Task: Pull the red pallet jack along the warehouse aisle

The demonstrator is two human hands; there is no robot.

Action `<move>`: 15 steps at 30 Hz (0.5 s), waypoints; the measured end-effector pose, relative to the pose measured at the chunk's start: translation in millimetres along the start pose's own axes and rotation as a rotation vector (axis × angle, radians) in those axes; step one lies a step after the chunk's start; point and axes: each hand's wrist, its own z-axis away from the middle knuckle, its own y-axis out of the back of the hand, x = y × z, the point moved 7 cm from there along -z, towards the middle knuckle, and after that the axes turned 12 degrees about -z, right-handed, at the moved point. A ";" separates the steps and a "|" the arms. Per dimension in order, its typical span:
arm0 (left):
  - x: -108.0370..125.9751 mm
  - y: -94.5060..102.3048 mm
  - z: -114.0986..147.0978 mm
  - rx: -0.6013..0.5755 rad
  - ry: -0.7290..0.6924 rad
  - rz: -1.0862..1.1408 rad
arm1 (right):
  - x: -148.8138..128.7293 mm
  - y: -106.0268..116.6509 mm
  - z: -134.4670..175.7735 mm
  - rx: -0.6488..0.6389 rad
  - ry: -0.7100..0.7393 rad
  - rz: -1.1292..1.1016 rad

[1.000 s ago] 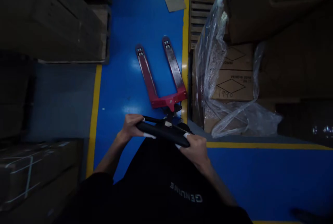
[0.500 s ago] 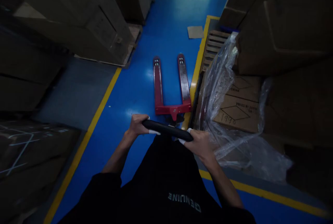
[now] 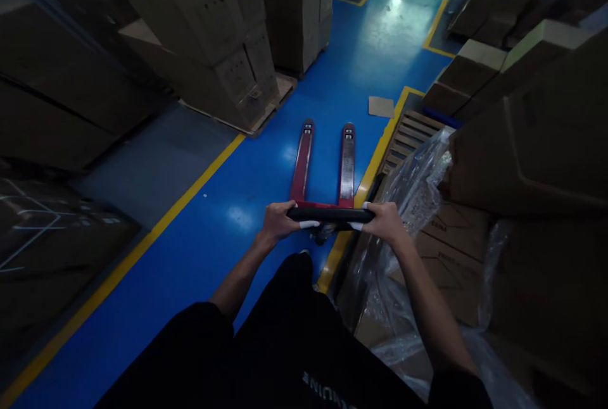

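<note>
My left hand [image 3: 280, 220] and my right hand [image 3: 384, 221] are wrapped round the two ends of a black pallet jack handle [image 3: 330, 214]. White covering shows on the fingers of both. Beyond the handle, the red pallet jack [image 3: 347, 168] stands on the blue floor, its two forks pointing away from me and carrying nothing. The handle hides part of its crosspiece. The fork on the right lies close to a yellow floor line [image 3: 368, 178].
On the right, boxes partly under loose clear plastic wrap [image 3: 418, 190] stand close to the jack, with a wooden pallet [image 3: 411, 137] beyond. Stacked cartons [image 3: 209, 23] on a pallet line the left. A flat piece of cardboard [image 3: 380, 106] lies on the floor ahead.
The handle has gone from slanted to nearly level in view, moving right and slightly up with both hands. The jack's forks now point more to the right, and more of the aisle ahead shows.
</note>
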 end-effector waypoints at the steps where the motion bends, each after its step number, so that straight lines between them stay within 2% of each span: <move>1: -0.3 -4.0 -7.7 -0.008 0.013 0.008 | 9.2 4.3 -15.8 -0.011 0.018 0.000; 4: -1.0 -15.0 -31.1 -0.014 0.034 0.031 | 33.2 16.4 -62.6 -0.048 0.049 -0.008; 7: -4.5 -22.0 -61.6 0.034 0.050 0.019 | 49.5 26.0 -106.5 -0.077 0.051 -0.009; 15: -27.5 -33.6 -168.9 0.132 0.115 -0.038 | 87.5 36.0 -223.9 -0.064 0.089 0.011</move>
